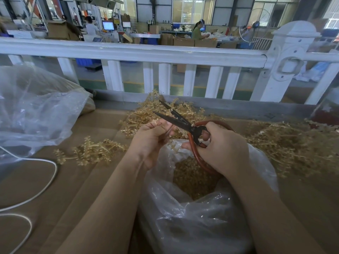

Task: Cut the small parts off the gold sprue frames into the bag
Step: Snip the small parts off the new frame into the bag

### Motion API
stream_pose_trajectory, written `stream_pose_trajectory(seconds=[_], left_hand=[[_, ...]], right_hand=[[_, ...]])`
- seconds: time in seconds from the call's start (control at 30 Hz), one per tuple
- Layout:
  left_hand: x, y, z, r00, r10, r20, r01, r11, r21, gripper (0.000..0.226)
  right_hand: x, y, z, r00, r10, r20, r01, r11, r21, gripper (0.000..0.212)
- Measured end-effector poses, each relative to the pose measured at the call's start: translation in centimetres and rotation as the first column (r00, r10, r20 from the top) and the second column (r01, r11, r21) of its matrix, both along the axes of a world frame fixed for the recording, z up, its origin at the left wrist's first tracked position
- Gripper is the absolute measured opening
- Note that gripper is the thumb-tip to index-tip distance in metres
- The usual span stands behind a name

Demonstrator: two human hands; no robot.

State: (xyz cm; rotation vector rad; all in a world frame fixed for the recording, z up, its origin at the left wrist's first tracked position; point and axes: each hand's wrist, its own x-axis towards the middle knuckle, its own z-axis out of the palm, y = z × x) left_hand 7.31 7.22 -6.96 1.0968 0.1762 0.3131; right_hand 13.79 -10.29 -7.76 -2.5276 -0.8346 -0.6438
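I count two hands: my left hand (152, 138) pinches one sprue frame (171, 143); my right hand (222, 147) grips one pair of scissors (180, 121). Blades gape, long axis pointing up-left, over one bag (192, 213); three sprue piles (89, 153) lie around.

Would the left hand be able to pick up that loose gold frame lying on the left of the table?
Probably not yet: the left hand grips a frame piece over the bag. The loose frame lies nearby with nothing in the way.
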Motion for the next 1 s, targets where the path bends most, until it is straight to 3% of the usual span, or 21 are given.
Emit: stream_pose_trajectory(seconds=[0.37, 0.67, 0.87, 1.0], left_hand=[[-0.09, -0.22, -0.01, 0.999, 0.042, -0.014, -0.042, 0.999, -0.007, 0.029], [-0.15, -0.03, 0.03, 1.0, -0.004, 0.003, 0.004, 0.998, 0.059, 0.017], [0.03, -0.37, 0.08, 0.998, 0.036, 0.044, -0.044, 0.982, 0.185, 0.031], [0.23, -0.54, -0.2, 0.998, 0.044, 0.047, -0.056, 0.952, 0.3, 0.033]], right_hand=[[0.32, 0.14, -0.16, 1.0, 0.019, -0.008, -0.019, 1.0, -0.024, 0.073], [0.19, -0.03, -0.1, 0.999, 0.032, -0.008, -0.032, 0.999, -0.01, 0.079], [0.66, -0.02, -0.57, 0.992, 0.008, -0.124, -0.006, 1.0, 0.01, 0.091], [0.75, 0.06, -0.69, 0.992, -0.009, -0.127, 0.014, 0.999, 0.04, 0.087]])
